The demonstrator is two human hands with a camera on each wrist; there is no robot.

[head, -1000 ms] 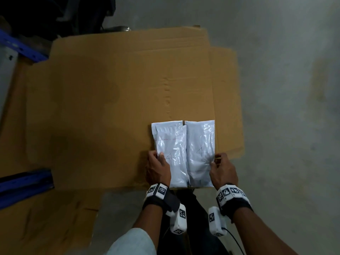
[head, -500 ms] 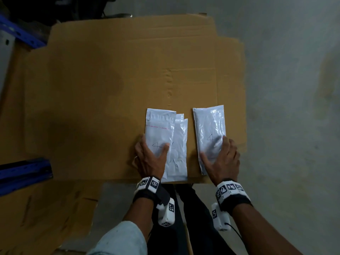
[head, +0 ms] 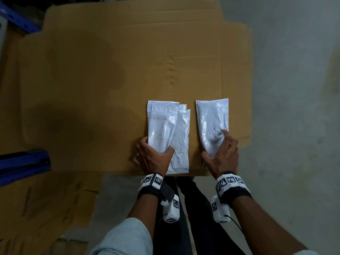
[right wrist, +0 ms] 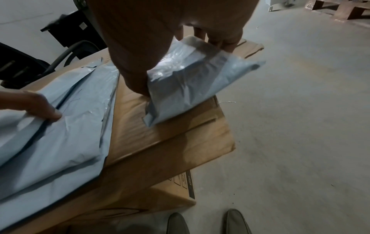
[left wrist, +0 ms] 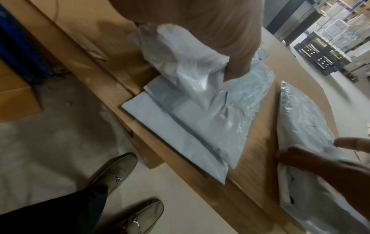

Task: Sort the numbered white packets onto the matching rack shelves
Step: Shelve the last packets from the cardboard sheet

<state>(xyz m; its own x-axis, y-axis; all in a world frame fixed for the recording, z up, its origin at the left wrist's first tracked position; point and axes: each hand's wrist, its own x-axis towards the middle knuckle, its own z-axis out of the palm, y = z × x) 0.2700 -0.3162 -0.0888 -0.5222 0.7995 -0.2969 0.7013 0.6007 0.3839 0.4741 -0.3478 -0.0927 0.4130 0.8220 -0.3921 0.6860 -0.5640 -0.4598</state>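
A pencilled 4 is legible only in the head view, on the left packet [head: 161, 129] and right packet [head: 212, 124]. The left wrist view alone reveals the stacked packets [left wrist: 180, 134] overhanging the cardboard sheet [head: 110, 80] edge. The left packet is grasped by the left hand [head: 153, 159], the right packet by the right hand [head: 221, 155]. Both lie at 6 o'clock. A blue beam [head: 22, 164] lies at 9 o'clock.

The white packets [head: 212, 124] are showing glossy, crinkled plastic film, catching highlights. The flattened cardboard [head: 110, 70] under them is looking matt brown paperboard, creased. At three o'clock, the concrete floor [head: 294, 89] is appearing grey, dull, blotchy.
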